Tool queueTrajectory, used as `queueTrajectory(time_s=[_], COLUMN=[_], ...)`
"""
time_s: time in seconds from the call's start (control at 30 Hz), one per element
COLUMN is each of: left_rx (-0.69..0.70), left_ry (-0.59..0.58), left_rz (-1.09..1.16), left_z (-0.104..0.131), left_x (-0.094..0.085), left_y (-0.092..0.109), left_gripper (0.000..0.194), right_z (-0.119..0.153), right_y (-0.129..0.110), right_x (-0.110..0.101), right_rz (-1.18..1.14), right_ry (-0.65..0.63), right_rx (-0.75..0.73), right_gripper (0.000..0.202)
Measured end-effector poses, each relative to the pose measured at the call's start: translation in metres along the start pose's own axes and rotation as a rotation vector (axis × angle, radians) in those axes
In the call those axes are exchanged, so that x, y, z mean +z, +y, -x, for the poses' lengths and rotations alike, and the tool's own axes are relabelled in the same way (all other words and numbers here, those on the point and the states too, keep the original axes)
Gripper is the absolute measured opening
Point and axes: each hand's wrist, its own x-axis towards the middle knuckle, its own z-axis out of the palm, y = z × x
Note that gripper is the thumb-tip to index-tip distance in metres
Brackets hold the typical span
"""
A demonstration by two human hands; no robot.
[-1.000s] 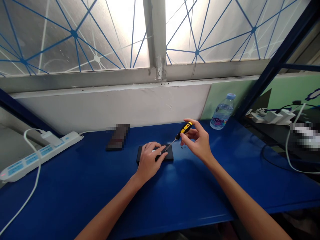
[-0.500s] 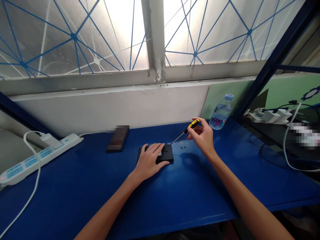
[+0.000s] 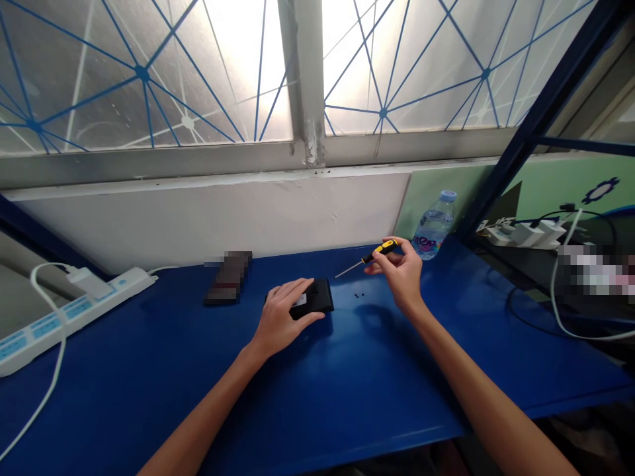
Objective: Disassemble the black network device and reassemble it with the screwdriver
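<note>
Hands at work on a blue bench (image 3: 149, 370) under a frosted window. The person's left hand (image 3: 280, 317) lies flat, palm down w/ fingers spread, on a small black box (image 3: 317, 295), which sits mid-bench w/ only its right end showing past the fingers. The right hand (image 3: 401, 271) is pinched shut around a yellow-and-black screwdriver (image 3: 380, 252), held off the surface, approx. level. The tool's long axis runs left-right; its thin shaft points left toward the box, tip in the air just above and to the right of the box's far corner, not touching. So the box lies left of and a bit nearer than the right hand. Two tiny dark screws (image 3: 360, 295) sit on the bench betw. box and right hand. Water bottle (image 3: 434, 226) stands behind the right hand; power strip (image 3: 74, 307) at far left.
</note>
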Motion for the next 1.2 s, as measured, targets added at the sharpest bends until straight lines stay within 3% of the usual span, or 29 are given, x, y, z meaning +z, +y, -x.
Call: queueTrajectory(time_s=[0.57,0.83,1.07,1.2], left_rx=[0.026,0.027,0.019,0.03], left_ry=[0.007,0.001,-0.027,-0.056], left_rz=[-0.024,-0.026,-0.027,-0.028], left_z=[0.0,0.0,0.001,0.002], left_x=[0.0,0.0,0.0,0.0], left_y=[0.002,-0.002,-0.001,0.0], left_gripper=[0.058,0.057,0.059,0.059], right_z=[0.006,-0.004,-0.007,-0.01], right_y=[0.002,0.015,0.023,0.028], right_x=[0.004,-0.001,-0.009,-0.01], right_rz=[-0.016,0.012,0.206,0.268], right_ry=[-0.078,-0.081,-0.104,-0.119], right_rx=[-0.01,-0.002,-0.035,0.017], right_gripper=[0.046,0.041,0.039,0.039])
